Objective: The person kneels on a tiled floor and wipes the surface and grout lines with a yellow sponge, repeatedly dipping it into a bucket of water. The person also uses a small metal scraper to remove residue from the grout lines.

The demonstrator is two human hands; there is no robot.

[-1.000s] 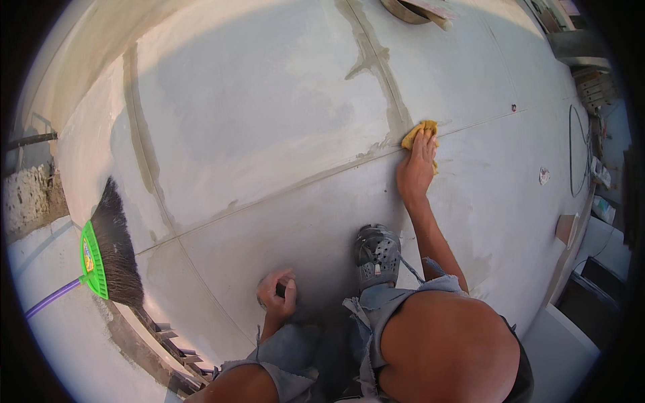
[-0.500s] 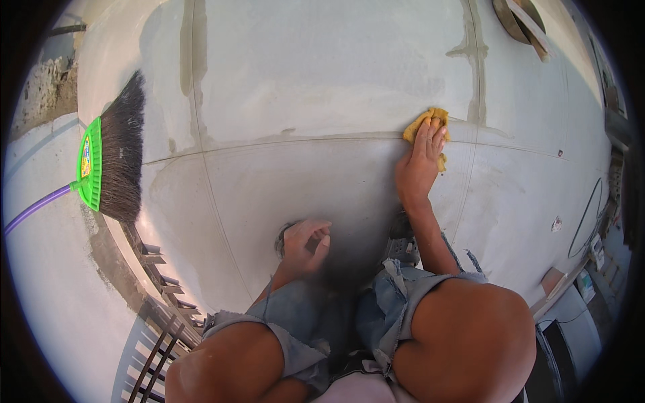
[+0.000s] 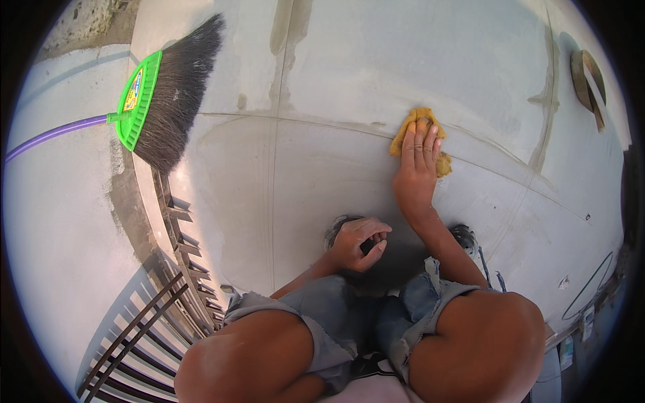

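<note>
The right hand [image 3: 418, 176] presses, fingers extended, on a crumpled yellow cloth [image 3: 400, 144] lying over a thin dark joint [image 3: 336, 126] in the smooth grey floor [image 3: 329, 174]. Apart from it, the left hand [image 3: 356, 244] curls loosely, thumb clear of the fingers, beside a dark rounded object [image 3: 336, 227], mostly hidden; I cannot tell whether they touch. Farther left is a black-bristled broom [image 3: 176, 101] with a green plastic head and purple handle

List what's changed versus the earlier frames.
Right hand has moved left along the long floor seam with the yellow cloth, away from the right-hand seam crossing. The camera view has swung too. No visible pick-up or release. Unchanged: cloth under that hand, broom at left, round pan at right.
</note>
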